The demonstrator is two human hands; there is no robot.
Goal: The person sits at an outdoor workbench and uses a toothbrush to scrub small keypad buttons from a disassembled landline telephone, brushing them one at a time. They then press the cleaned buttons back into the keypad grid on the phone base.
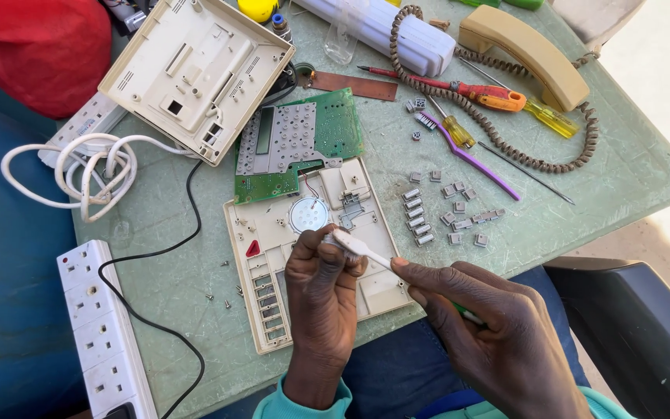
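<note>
My left hand [321, 299] pinches a small grey key piece just above the open beige telephone shell [273, 256] on the green table. My right hand [490, 326] holds a white toothbrush [358, 248], whose head rests against that small piece at my left fingertips. The shell lies face down with a round speaker [308, 215] and empty key slots showing. A green circuit board [296, 143] with a grey keypad mat lies just beyond it.
Several small grey keys [436, 206] lie scattered right of the shell. Behind are the beige phone back cover [195, 70], handset [525, 50] with coiled cord, screwdrivers [459, 89], a purple toothbrush [471, 155]. White power strips [102, 334] and cables sit left.
</note>
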